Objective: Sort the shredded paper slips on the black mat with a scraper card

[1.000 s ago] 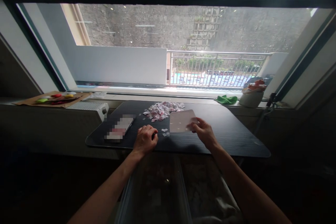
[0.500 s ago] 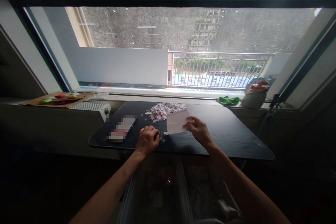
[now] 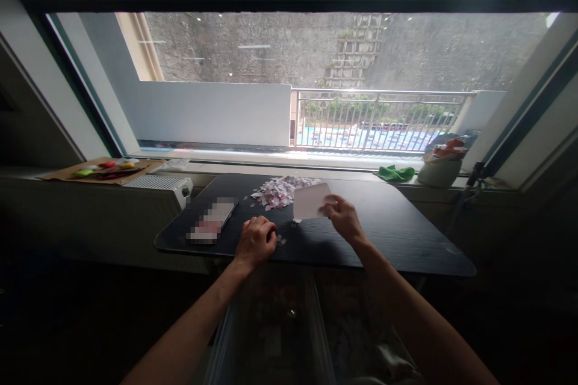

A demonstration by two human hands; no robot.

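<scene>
In my right hand [image 3: 344, 216], closed and pinching at its right edge, is a thin white card [image 3: 311, 201] held tilted above the dark table [image 3: 383, 222]. One small scrap of paper [image 3: 297, 221] lies by the card's lower edge. Behind and left of the card sits a heap of small paper scraps [image 3: 277, 192]. My left hand [image 3: 257, 239] rests on the table near its front edge with curled fingers; what they hold, if anything, is hidden. A few loose scraps [image 3: 282, 240] lie just right of it.
A blurred-out flat item [image 3: 212, 221] lies on the table's left side. Under the table are clear plastic bins [image 3: 271, 325]. On the window sill stand a green cloth [image 3: 395, 173] and a white pot [image 3: 440, 169]. A brown board [image 3: 99, 171] with coloured items is at left, near a radiator [image 3: 167, 186].
My right hand has moved the card slightly up and to the right, with its angle changed. The left hand stays in about the same place.
</scene>
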